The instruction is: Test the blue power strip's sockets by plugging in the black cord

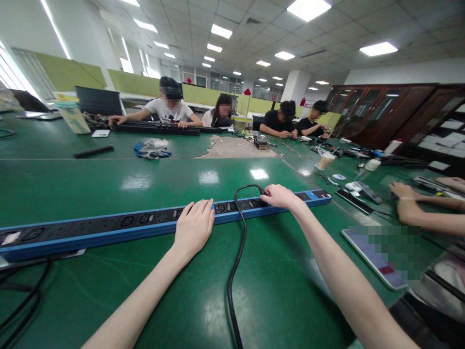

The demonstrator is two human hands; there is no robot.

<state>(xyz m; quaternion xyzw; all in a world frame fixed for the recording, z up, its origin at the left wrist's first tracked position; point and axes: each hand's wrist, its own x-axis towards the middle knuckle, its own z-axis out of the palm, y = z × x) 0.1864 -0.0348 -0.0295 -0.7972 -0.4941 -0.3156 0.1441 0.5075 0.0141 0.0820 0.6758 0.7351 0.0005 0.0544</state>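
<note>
A long blue and black power strip [152, 219] with a row of sockets lies across the green table in front of me. My left hand [195, 224] is closed over the middle of the strip, fingers across its top; the thumb is hidden. Farther right, my right hand [279, 197] pinches the plug [263, 191] of a black power cord at a socket. My fingers cover most of the plug, so how deep it sits cannot be seen. From there the power cord [240, 242] loops over the strip and runs toward me between my forearms.
Black cables [27, 295] lie at the lower left. A tablet-like flat device [363, 252] is at right, beside a co-worker's arm [417, 206]. Blue-white gloves [151, 148] and a black bar [93, 151] lie beyond the strip. Several people work across the table; a drink cup [326, 159] stands right.
</note>
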